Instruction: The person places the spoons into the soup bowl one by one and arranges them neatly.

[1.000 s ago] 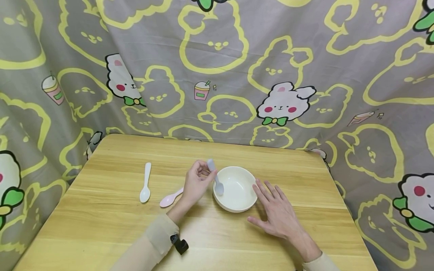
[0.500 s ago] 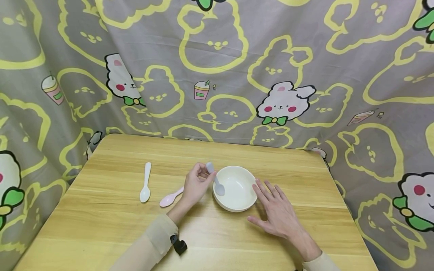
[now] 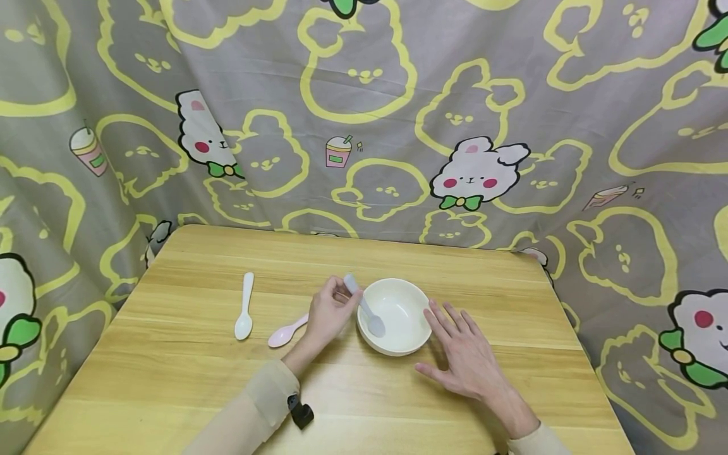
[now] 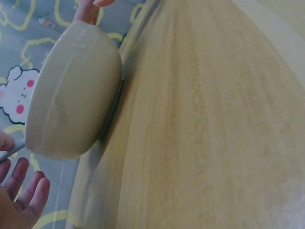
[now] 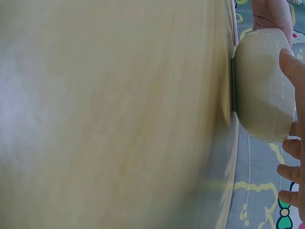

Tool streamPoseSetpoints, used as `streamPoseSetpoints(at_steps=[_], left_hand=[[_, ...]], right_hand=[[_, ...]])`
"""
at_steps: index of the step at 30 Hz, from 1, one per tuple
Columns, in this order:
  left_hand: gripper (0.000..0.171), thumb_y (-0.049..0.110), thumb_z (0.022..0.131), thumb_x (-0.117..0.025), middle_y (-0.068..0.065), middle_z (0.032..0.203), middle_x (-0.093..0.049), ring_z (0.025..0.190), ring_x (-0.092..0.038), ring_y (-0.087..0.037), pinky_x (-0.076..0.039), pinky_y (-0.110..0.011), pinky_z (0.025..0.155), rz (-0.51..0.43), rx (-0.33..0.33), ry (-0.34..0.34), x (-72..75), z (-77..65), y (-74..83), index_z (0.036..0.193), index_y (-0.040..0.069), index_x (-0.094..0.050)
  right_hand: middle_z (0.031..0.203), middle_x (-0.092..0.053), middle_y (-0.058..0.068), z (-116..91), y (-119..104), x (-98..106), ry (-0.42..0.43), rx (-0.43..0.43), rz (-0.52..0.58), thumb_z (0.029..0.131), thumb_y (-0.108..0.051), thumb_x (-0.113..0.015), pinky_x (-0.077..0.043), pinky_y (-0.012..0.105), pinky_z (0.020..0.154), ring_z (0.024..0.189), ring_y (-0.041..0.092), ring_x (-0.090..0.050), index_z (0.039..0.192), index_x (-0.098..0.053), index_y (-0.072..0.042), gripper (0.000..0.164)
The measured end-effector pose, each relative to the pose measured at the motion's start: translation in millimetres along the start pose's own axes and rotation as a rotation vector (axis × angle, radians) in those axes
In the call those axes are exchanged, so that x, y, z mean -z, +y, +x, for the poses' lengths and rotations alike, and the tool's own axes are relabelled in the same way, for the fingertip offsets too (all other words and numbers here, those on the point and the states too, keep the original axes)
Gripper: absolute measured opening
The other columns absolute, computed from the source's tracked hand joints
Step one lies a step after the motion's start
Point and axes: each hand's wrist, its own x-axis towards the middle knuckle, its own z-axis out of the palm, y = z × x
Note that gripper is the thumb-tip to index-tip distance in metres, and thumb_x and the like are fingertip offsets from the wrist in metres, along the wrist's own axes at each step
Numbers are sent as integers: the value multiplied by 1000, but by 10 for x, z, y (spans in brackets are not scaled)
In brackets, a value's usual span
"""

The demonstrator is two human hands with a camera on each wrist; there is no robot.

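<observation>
A grey spoon (image 3: 375,325) slants over the left rim of a cream bowl (image 3: 405,303), its head down inside. My left hand (image 3: 330,309) pinches the spoon's handle between thumb and fingers, just left of the bowl. My right hand (image 3: 467,354) lies along the bowl's right side with straight, spread fingers, the fingertips touching the rim. In the left wrist view the outer wall of the bowl (image 4: 76,95) shows, with part of the grey handle (image 4: 13,149) at its edge. In the right wrist view the thumb is near the bowl (image 5: 262,90).
A white spoon (image 3: 244,322) lies at the left on the wooden table (image 3: 170,354). Between it and the left hand lies a pink spoon (image 3: 281,336), its handle end hidden by the hand. A patterned curtain (image 3: 364,183) hangs behind the table.
The grey spoon's head has moved right and slightly toward me inside the bowl, and its handle end has tipped left and down. The right hand and the bowl have stayed about still.
</observation>
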Motion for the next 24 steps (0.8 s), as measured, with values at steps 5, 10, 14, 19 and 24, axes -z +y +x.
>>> streamPoseSetpoints(at_steps=[5,10,14,19,24], left_hand=[[21,25,94,-78,-7,97,-76,82,-70,-15,-60,-28,78,23,0,-20,-33,-9,-19,101,9,-66],[21,29,94,-78,-6,96,-76,82,-71,-15,-61,-33,80,70,8,-33,-67,-17,-34,100,12,-67],[21,32,94,-77,-5,97,-77,83,-73,-15,-61,-35,81,104,13,-44,-93,-24,-45,100,14,-68],[21,33,94,-77,-5,99,-77,84,-74,-15,-60,-36,81,111,18,-55,-113,-36,-50,101,15,-68],[22,33,94,-77,-5,101,-77,84,-74,-15,-60,-36,81,115,30,-66,-122,-48,-39,103,15,-67]], right_hand=[[170,-42,8,-2,5,-11,-4,-3,-3,83,-78,-67,-38,61,122,151,40,-47,160,-45,-11,105],[169,-42,8,-2,6,-16,-3,-3,-6,80,-75,-72,-38,61,121,151,40,-46,160,-44,-11,106],[170,-41,8,-4,5,-12,-4,-4,-5,81,-76,-71,-37,61,122,151,39,-46,160,-44,-11,106],[171,-40,8,-8,6,-12,-10,-6,0,83,-78,-68,-37,61,123,152,39,-45,161,-43,-11,106],[171,-38,7,-11,7,-19,-15,-7,1,85,-81,-63,-36,61,123,153,39,-44,161,-42,-12,105]])
